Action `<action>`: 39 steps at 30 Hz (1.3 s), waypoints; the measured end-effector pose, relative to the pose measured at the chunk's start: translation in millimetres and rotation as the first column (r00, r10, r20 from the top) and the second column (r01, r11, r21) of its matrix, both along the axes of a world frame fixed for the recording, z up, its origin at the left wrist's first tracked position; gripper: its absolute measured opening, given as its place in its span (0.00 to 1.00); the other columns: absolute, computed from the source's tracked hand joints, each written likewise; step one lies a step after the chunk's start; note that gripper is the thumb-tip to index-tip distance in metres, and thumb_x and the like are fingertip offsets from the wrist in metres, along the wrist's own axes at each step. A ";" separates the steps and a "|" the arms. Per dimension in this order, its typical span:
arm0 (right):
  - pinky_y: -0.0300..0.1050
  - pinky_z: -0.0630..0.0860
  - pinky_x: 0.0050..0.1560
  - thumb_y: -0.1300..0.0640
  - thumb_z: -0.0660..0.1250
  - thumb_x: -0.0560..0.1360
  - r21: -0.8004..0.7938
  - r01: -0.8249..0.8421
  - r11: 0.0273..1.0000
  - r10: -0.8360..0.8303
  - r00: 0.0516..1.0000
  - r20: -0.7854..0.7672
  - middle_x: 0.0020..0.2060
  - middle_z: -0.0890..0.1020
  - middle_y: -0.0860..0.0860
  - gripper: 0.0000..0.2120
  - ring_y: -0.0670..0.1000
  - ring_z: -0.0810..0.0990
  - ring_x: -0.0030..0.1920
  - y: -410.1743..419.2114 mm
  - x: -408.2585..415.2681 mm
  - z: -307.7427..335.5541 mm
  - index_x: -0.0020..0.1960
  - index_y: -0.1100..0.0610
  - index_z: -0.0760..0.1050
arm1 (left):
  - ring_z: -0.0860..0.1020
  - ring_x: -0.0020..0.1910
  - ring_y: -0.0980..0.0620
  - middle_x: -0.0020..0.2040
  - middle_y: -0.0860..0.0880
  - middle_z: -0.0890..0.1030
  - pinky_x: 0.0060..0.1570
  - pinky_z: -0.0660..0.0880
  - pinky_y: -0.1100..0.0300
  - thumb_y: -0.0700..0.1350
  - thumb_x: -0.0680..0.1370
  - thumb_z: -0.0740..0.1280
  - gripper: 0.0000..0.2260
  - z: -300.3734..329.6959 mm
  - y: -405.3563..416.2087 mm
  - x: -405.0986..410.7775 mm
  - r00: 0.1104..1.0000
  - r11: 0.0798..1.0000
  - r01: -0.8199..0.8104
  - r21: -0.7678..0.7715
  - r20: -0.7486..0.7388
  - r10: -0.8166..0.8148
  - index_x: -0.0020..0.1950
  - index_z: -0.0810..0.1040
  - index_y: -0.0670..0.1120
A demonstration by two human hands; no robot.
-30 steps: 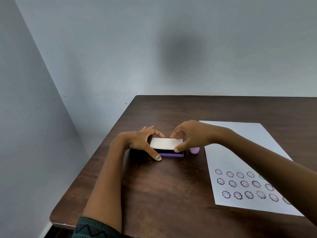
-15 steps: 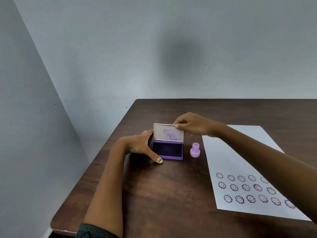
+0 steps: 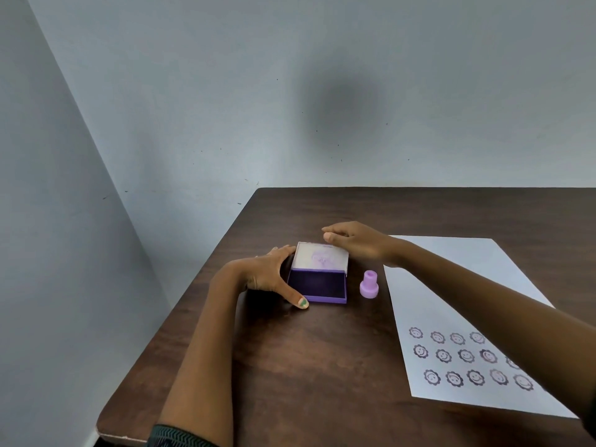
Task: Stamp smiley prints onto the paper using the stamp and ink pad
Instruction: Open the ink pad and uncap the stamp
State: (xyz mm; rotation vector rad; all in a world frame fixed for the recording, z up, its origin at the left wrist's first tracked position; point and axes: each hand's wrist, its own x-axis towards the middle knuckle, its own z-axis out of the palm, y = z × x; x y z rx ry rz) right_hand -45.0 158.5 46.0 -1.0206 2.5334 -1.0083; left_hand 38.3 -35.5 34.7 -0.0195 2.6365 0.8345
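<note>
A purple ink pad (image 3: 317,284) lies open on the dark wooden table (image 3: 306,366), its white lid (image 3: 321,258) tilted far back. My left hand (image 3: 267,275) grips the pad's left side, thumb along the front corner. My right hand (image 3: 353,241) hovers just behind the lid's top right edge, fingers loose, holding nothing. A small lilac stamp (image 3: 369,284) stands upright just right of the pad. The white paper (image 3: 458,304) lies to the right, with three rows of smiley prints (image 3: 464,359) near its front edge.
The table sits in a corner, with a grey wall behind and another to the left. Its left edge and rounded front left corner (image 3: 106,427) are close to my left forearm.
The lid went from shut to swung fully back. My right hand has let go of it and hovers behind it. My left hand has stayed on the pad.
</note>
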 end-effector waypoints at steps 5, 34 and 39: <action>0.47 0.70 0.60 0.52 0.57 0.80 -0.047 0.009 0.999 -0.010 1.000 -0.024 0.63 0.76 0.57 0.18 0.54 0.74 0.61 6.8 0.3 0.3 0.64 0.61 0.71 | 0.47 0.76 0.43 0.78 0.46 0.46 0.74 0.51 0.47 0.52 0.66 0.77 0.50 1.5 1.2 1.0 1.000 1.000 -0.002 -0.015 0.004 0.002 0.76 0.45 0.53; 0.34 0.78 0.32 0.53 0.70 0.65 -0.637 0.440 0.633 -0.049 0.844 0.534 0.32 0.85 0.51 0.16 0.46 0.82 0.31 80.9 40.1 -11.5 0.48 0.61 0.81 | 0.82 0.46 0.60 0.47 0.56 0.84 0.56 0.75 0.48 0.53 0.69 0.74 0.17 -8.5 95.2 -8.5 0.638 0.966 0.183 0.183 -0.770 0.025 0.54 0.81 0.50; 0.35 0.78 0.30 0.50 0.70 0.65 -0.667 0.456 0.589 -0.029 0.837 0.547 0.31 0.84 0.53 0.16 0.46 0.81 0.30 79.5 41.6 -8.1 0.45 0.62 0.81 | 0.83 0.42 0.57 0.45 0.53 0.85 0.48 0.79 0.53 0.49 0.70 0.74 0.14 -7.3 104.7 -5.1 0.540 0.937 0.194 0.289 -0.829 0.144 0.53 0.82 0.48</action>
